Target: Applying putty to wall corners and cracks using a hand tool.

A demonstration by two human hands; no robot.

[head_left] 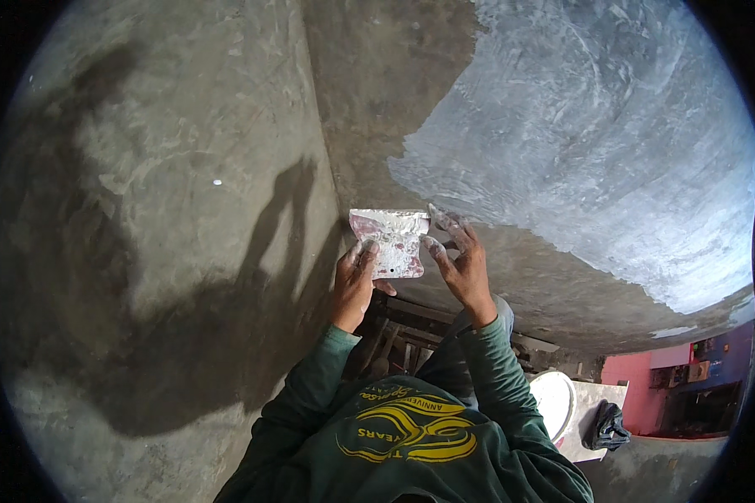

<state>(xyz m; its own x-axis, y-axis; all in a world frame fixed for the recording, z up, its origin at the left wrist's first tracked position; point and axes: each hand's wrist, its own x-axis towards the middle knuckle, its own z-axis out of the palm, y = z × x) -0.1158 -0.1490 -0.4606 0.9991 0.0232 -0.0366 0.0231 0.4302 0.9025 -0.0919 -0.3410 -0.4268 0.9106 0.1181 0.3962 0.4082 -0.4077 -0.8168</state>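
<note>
In front of me my left hand [357, 281] grips a putty spreader [390, 243], a flat reddish plate with curved-in sides and a small hole near its lower edge. Its thumb presses on the face, and other fingers show below the plate. White putty coats much of the surface. At the plate's right edge is my right hand [464, 264], with thumb and forefinger apart and whitened by putty. Its fingertips are at or very near the upper right corner; whether they touch is hard to tell.
A bare grey wall [184, 109] on the left meets another wall in a corner; pale putty [612, 126] covers that wall's upper right part. Wooden pieces [390, 344] lie below. At lower right are a round white container [552, 402] and a black bag [606, 426].
</note>
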